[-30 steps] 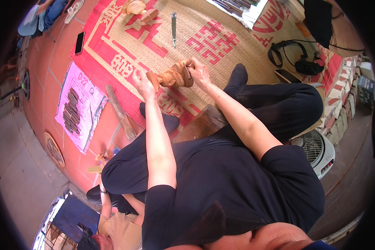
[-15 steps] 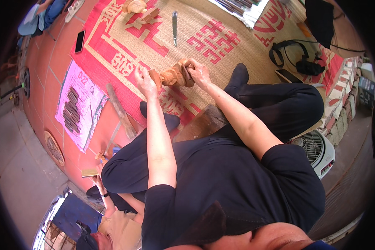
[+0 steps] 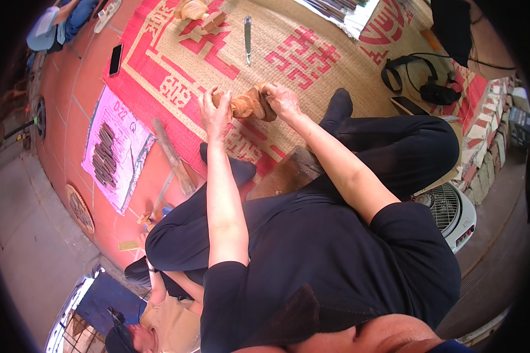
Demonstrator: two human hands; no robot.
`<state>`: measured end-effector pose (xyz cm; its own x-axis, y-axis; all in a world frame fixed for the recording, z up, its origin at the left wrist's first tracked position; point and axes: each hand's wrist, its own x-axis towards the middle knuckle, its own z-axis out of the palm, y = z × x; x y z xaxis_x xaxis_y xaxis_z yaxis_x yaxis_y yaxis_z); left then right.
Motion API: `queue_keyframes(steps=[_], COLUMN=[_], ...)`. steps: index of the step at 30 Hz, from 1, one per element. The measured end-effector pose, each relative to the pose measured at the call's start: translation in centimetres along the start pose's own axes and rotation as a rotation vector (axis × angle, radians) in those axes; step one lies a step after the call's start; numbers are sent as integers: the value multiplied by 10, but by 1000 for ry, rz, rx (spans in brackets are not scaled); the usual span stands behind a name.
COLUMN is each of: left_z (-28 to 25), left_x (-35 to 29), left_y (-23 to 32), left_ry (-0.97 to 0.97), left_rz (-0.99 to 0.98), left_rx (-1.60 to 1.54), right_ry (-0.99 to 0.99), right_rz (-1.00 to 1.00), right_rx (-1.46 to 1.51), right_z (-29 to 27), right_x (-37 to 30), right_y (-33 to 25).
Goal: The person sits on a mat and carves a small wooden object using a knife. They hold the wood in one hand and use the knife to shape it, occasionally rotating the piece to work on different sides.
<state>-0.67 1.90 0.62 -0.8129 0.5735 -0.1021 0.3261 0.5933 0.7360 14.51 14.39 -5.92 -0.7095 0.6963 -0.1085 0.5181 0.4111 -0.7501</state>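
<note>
Between my two hands, above the woven mat [image 3: 271, 76], is a carved wooden figure [image 3: 245, 106] of light brown wood with a darker end. My left hand [image 3: 216, 112] has its fingers around the left end. At the darker right end, my right hand [image 3: 281, 103] grips the piece with fingers and thumb. The figure lies roughly level, its exact form partly covered by my fingers. Beyond it on the mat lies a slim metal carving tool [image 3: 248, 41]. Another carved wooden piece [image 3: 199, 13] rests at the far left of the mat.
A dark wooden block [image 3: 285, 173] stands by my legs. Left of the mat are a wooden stick [image 3: 174, 156] and a pink cloth [image 3: 109, 179] bearing several dark tools. A phone [image 3: 116, 60] lies at the mat's edge, a fan [image 3: 447, 215] to my right. Another person [image 3: 165, 317] sits at lower left.
The figure has turned slightly in my hands, and its flat left end now shows less. My left hand has shifted a little right, its fingers higher around that end.
</note>
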Motion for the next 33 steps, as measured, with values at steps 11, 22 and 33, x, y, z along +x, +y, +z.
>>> queue_keyframes(steps=[11, 22, 33], left_z=[21, 16, 20], left_x=[3, 6, 5], left_y=[47, 36, 38], left_ry=[88, 98, 95], left_rz=[-185, -176, -82], left_rx=[259, 176, 182], right_ry=[-39, 55, -69], right_rz=[100, 85, -480], right_rx=[-4, 127, -276], right_z=[-5, -8, -6], right_x=[-2, 6, 17], right_y=[-13, -7, -17])
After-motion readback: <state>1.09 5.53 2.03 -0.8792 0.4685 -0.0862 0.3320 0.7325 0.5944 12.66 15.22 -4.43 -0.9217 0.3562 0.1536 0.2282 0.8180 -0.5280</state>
